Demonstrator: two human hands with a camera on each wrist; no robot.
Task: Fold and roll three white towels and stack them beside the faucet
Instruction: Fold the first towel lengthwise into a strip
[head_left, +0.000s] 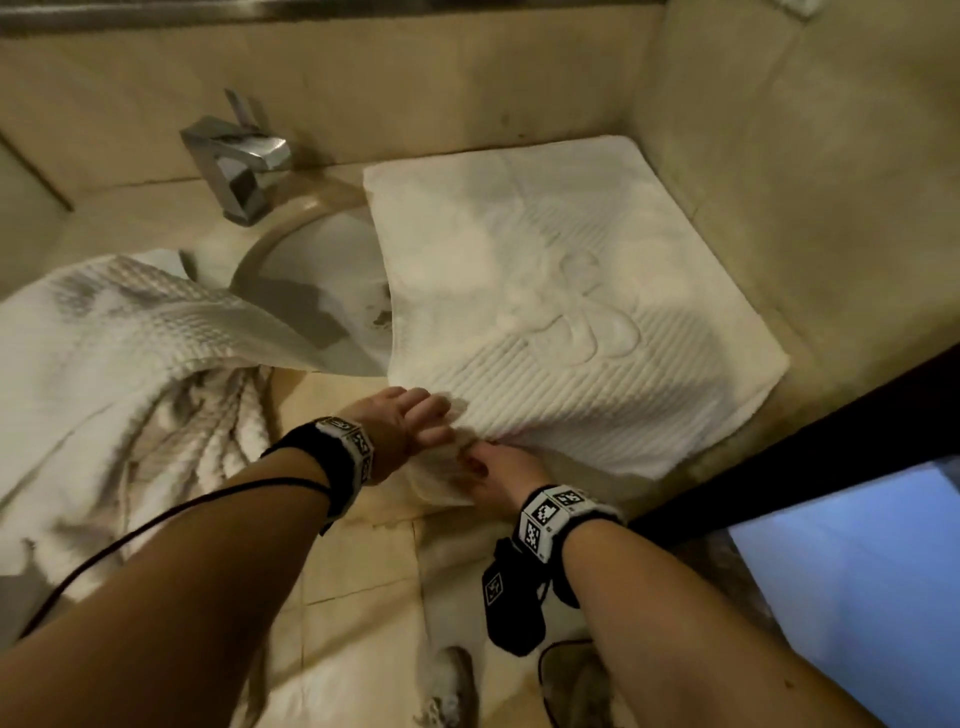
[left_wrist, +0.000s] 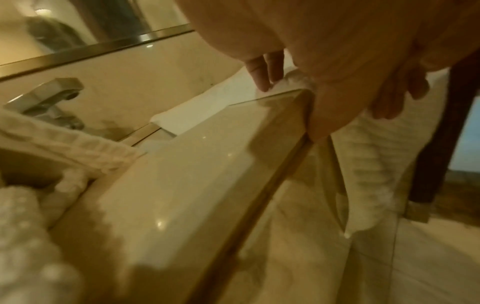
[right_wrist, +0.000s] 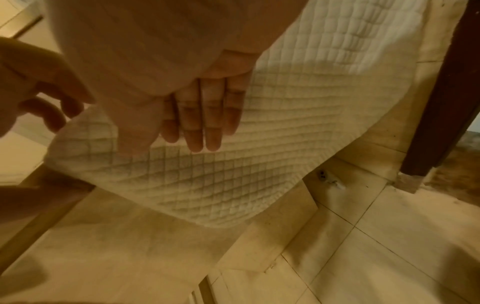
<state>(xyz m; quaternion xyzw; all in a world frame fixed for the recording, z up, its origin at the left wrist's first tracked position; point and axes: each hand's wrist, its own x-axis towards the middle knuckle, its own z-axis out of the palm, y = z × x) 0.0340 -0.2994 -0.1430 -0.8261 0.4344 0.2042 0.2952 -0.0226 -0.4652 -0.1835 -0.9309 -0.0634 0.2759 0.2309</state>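
Observation:
A white ribbed towel (head_left: 571, 291) lies spread flat on the counter to the right of the chrome faucet (head_left: 239, 166), its left edge over the sink. Its near edge hangs over the counter front. My left hand (head_left: 421, 421) pinches that near edge at the counter lip, fingers on top and thumb down the front (left_wrist: 292, 112). My right hand (head_left: 488, 467) is just beside it, below the lip. Its straight fingers (right_wrist: 200, 123) lie flat against the underside of the hanging towel (right_wrist: 259, 164).
A heap of more white towels (head_left: 104, 364) covers the counter left of the sink (head_left: 322, 270) and droops over its edge. A beige wall closes the right side, and a dark door frame (head_left: 779, 467) stands at the near right. My shoes (head_left: 447, 686) are on the tiled floor.

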